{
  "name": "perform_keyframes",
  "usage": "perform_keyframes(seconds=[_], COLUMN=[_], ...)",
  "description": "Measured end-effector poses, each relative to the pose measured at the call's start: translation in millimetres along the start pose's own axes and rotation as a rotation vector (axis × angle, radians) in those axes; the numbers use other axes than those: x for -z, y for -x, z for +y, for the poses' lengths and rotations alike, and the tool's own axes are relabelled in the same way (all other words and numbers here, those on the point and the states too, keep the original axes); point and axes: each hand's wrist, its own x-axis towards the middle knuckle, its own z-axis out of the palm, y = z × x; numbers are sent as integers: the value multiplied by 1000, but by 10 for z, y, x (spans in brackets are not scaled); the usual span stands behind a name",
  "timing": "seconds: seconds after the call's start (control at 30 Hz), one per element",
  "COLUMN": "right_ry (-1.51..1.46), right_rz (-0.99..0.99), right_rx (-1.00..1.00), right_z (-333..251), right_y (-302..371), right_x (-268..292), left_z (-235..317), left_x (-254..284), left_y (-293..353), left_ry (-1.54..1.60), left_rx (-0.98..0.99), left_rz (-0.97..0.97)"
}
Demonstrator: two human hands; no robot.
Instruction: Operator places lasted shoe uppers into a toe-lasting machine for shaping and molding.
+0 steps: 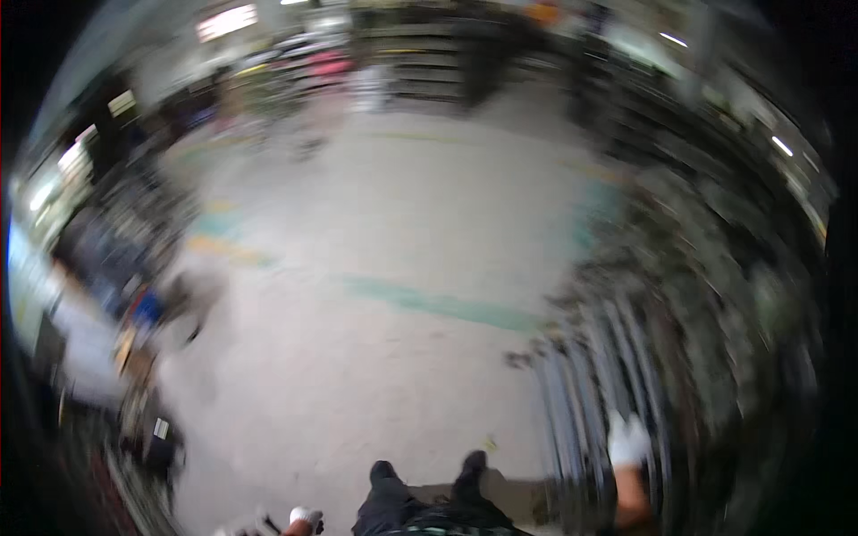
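Observation:
My right hand (628, 441), in a white glove, reaches forward over a row of long grey metal bars (572, 406) at the lower right. Its fingers look stretched out and apart, at or just above the bars; blur hides whether they touch. Near the bottom edge, left of my legs, is my left hand (306, 515), also white-gloved. It looks rounded and closed, with a small dark piece showing beside it. What it holds cannot be made out. A thin light-and-dark object (266, 520) shows just left of that hand, its kind unclear.
Dark stacked metal parts (706, 259) line the right side. On the pale floor (357, 375) runs a worn green stripe (442, 304). Racks (416, 67) stand at the back. Cluttered equipment and a blue item (146, 308) are at the left.

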Motion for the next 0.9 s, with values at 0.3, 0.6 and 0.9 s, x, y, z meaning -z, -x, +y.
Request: perform_keyframes(seconds=[0.3, 0.6, 0.9], right_ry=[184, 102, 126], right_rz=[-125, -105, -256], right_rx=[191, 395, 600], right_z=[-1066, -2991, -5846], right_y=[2793, 4666, 6071], right_x=[-304, -655, -974], left_z=[-2644, -4293, -4812], left_x=[-1025, 1024, 3782], left_y=[794, 205, -12], left_ry=[242, -146, 601], left_rx=[66, -123, -113], left_rz=[177, 141, 602])
